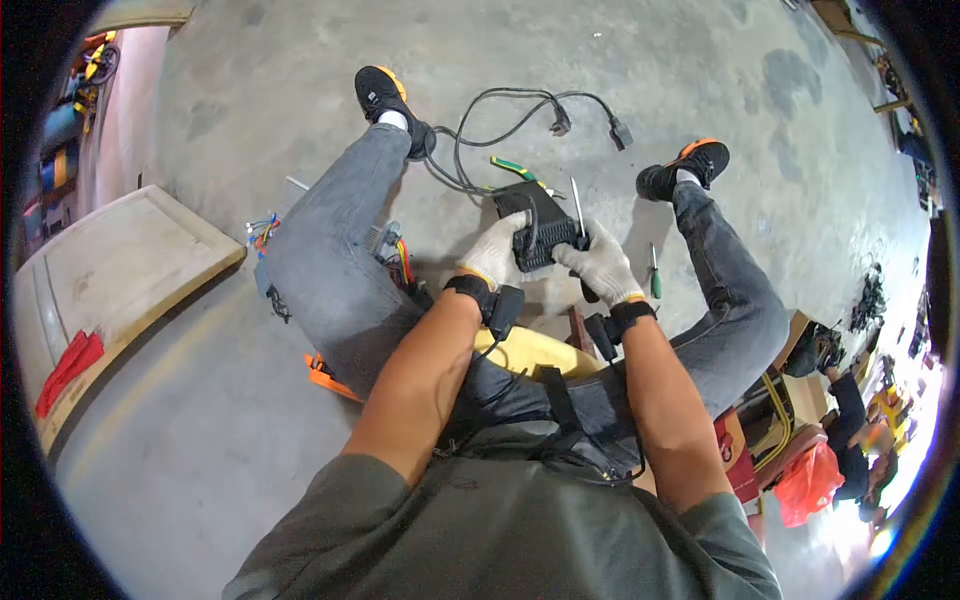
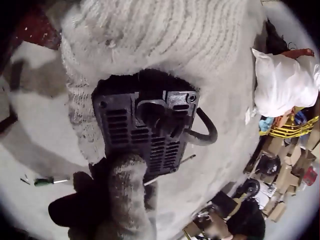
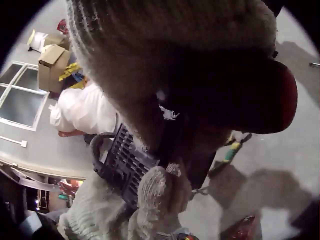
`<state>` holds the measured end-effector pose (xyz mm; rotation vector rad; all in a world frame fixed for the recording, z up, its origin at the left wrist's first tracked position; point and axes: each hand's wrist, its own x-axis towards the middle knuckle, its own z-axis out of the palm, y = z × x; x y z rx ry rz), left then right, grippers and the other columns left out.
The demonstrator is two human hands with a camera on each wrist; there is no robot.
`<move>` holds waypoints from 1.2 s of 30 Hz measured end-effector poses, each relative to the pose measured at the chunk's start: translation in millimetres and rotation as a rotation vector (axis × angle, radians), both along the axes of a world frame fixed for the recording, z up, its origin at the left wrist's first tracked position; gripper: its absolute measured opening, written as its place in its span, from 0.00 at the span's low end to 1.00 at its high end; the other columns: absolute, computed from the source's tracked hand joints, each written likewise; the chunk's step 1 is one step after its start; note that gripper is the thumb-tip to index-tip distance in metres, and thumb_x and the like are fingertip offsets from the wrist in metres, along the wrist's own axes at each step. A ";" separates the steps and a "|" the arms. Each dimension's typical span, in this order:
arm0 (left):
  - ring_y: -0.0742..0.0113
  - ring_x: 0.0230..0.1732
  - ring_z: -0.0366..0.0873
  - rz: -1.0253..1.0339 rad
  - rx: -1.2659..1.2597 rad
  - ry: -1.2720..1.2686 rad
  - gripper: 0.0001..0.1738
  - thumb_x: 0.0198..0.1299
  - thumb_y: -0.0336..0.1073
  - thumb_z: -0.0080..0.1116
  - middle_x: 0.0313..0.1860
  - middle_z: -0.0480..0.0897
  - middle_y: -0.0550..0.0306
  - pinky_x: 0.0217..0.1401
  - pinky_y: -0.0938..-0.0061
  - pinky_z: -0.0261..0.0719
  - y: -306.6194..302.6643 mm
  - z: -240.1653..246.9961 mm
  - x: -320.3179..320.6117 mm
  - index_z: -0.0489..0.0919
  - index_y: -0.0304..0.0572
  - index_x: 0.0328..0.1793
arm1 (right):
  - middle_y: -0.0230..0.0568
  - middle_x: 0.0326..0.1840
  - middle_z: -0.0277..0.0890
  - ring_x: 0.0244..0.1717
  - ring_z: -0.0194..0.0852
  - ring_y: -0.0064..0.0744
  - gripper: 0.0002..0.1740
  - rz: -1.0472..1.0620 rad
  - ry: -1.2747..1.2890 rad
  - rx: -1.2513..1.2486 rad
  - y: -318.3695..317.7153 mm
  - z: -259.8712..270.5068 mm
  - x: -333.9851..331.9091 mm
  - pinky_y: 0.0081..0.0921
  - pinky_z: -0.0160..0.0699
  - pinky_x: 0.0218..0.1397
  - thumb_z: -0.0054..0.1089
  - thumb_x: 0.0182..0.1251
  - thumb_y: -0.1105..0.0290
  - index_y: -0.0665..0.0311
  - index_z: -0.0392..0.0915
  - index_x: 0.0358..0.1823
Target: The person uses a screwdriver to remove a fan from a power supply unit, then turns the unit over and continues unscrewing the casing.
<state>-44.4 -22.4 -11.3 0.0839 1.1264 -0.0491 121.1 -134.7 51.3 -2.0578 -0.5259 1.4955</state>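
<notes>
My left hand [image 1: 495, 250], in a white knit glove, grips a black slotted plastic casing [image 1: 540, 255] by its side. In the left wrist view, a thick black cable loops from the end of this casing [image 2: 112, 122], which has screw holes at its corners. My right hand [image 1: 605, 262], gloved too, holds a screwdriver [image 1: 576, 200] beside the casing, its metal shaft pointing forward, away from my body. The dark, thick screwdriver handle [image 2: 75, 207] sticks out behind the fingers in the left wrist view. Part of the casing is hidden by the glove.
Green-and-yellow pliers [image 1: 515, 168] and a coiled black power cord [image 1: 500, 92] lie on the concrete floor ahead. A green-handled screwdriver [image 1: 655, 278] lies to the right. Coloured wires [image 1: 404, 258] show by the left leg. A pale panel [image 1: 120, 270] is at far left.
</notes>
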 end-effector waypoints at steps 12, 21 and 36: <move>0.54 0.55 0.88 -0.026 -0.203 0.002 0.17 0.77 0.47 0.53 0.54 0.90 0.52 0.63 0.43 0.85 8.0 -40.1 24.5 0.84 0.53 0.63 | 0.42 0.38 0.87 0.34 0.85 0.28 0.32 -0.026 -0.127 -0.166 2.6 -30.4 6.3 0.31 0.86 0.40 0.80 0.61 0.49 0.68 0.80 0.54; 0.48 0.63 0.84 0.130 -0.187 -0.022 0.24 0.83 0.51 0.44 0.66 0.84 0.48 0.66 0.44 0.85 9.7 -16.5 37.7 0.78 0.49 0.72 | 0.39 0.41 0.87 0.35 0.85 0.26 0.30 -0.033 -0.086 -0.150 2.8 -44.6 19.2 0.28 0.88 0.39 0.81 0.64 0.54 0.66 0.80 0.58; 0.67 0.37 0.86 -0.349 0.695 0.127 0.31 0.70 0.27 0.59 0.46 0.86 0.56 0.38 0.70 0.90 -3.8 40.6 9.5 0.73 0.44 0.80 | 0.39 0.31 0.84 0.29 0.83 0.27 0.28 -0.086 -0.039 -0.070 21.2 -34.9 21.8 0.28 0.84 0.35 0.82 0.62 0.53 0.69 0.80 0.49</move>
